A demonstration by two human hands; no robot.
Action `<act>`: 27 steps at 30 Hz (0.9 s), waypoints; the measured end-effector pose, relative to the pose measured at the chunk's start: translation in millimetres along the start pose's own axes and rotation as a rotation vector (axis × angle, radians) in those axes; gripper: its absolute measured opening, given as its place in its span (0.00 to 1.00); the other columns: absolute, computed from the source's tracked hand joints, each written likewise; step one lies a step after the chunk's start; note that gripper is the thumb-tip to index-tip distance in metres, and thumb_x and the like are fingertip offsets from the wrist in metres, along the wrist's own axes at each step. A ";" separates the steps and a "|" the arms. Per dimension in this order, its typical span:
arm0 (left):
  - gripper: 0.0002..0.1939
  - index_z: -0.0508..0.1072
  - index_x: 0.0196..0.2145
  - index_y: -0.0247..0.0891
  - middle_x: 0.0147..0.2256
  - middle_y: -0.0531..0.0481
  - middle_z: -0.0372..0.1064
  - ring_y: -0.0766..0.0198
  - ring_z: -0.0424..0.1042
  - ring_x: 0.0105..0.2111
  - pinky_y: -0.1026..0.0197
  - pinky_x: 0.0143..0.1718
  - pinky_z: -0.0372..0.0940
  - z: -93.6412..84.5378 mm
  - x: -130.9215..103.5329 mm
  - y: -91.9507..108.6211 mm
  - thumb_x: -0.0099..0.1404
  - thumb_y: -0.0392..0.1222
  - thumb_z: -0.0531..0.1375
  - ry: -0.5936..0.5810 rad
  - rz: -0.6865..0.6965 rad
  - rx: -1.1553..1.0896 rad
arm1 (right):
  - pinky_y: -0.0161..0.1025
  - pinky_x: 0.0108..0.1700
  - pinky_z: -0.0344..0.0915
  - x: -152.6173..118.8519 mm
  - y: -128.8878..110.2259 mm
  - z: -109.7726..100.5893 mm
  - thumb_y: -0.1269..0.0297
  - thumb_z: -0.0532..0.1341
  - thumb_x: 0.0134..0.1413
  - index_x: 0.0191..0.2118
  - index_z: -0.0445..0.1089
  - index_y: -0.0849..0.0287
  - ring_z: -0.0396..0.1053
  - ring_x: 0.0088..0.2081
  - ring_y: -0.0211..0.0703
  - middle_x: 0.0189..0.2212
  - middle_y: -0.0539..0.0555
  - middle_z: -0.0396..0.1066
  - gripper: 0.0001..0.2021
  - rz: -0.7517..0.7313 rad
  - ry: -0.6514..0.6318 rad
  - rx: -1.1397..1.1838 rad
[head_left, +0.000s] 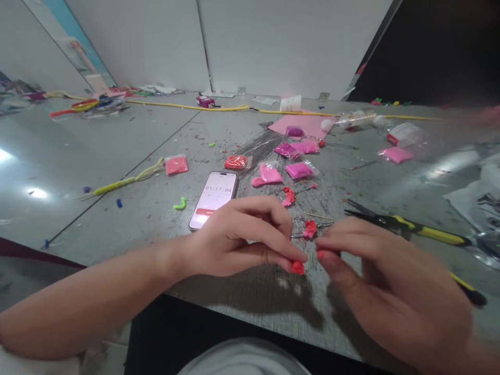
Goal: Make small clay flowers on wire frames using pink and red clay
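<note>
Near the table's front edge, my left hand (pixel 250 239) is closed, pinching a small red clay piece (pixel 298 267) at its fingertips. Just to the right, my right hand (pixel 390 281) is also closed, with a tiny red clay bit (pixel 320 254) between thumb and index finger. A small gap separates the two pieces. Behind the fingertips lies a red clay cluster (pixel 310 229) with wire stems, and beyond it another red and pink cluster (pixel 288 196). A phone (pixel 214 194) showing a timer lies behind my left hand.
Pink clay packets (pixel 299 170) and a red packet (pixel 236 162) lie past the hands. Black and yellow pliers (pixel 429 232) rest behind my right hand. Thin wires (pixel 253 148), a plastic bottle (pixel 357 119) and a yellow cord (pixel 222 109) are farther back.
</note>
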State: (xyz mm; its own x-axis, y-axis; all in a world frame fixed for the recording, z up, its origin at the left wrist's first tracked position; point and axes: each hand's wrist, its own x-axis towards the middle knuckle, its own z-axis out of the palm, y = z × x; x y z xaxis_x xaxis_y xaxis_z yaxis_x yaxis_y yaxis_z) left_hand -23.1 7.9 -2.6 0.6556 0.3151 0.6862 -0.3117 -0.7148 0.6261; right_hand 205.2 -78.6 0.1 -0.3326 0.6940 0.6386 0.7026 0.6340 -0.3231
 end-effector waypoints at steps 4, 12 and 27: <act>0.05 0.82 0.38 0.33 0.35 0.49 0.68 0.71 0.72 0.33 0.68 0.37 0.73 12.4 -1.1 2.2 0.63 0.30 0.70 0.125 -0.071 -0.127 | 0.31 0.41 0.74 -0.3 -7.1 -0.7 0.70 0.60 0.68 0.47 0.71 0.58 0.78 0.40 0.37 0.39 0.54 0.80 0.06 -0.123 -0.010 -0.013; 0.05 0.84 0.38 0.33 0.35 0.48 0.70 0.70 0.73 0.34 0.68 0.36 0.73 23.1 -5.8 1.8 0.63 0.31 0.71 0.171 -0.167 -0.196 | 0.36 0.43 0.78 -3.0 -7.7 -4.4 0.74 0.60 0.65 0.50 0.70 0.58 0.79 0.39 0.41 0.39 0.55 0.80 0.10 -0.153 -0.023 0.005; 0.04 0.83 0.38 0.32 0.34 0.48 0.70 0.71 0.72 0.32 0.69 0.36 0.73 23.7 -4.5 6.4 0.63 0.32 0.71 0.197 -0.186 -0.184 | 0.33 0.43 0.78 -1.9 -11.9 -2.8 0.74 0.62 0.63 0.48 0.72 0.57 0.80 0.37 0.39 0.37 0.53 0.81 0.10 -0.149 0.036 -0.018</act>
State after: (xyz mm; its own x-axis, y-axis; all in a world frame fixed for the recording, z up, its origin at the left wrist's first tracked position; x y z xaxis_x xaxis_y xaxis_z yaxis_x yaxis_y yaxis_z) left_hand -11.7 -12.9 -10.5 0.5730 0.5576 0.6006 -0.3297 -0.5141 0.7919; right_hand 199.2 -88.4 4.7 -0.4112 0.5797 0.7035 0.6583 0.7227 -0.2107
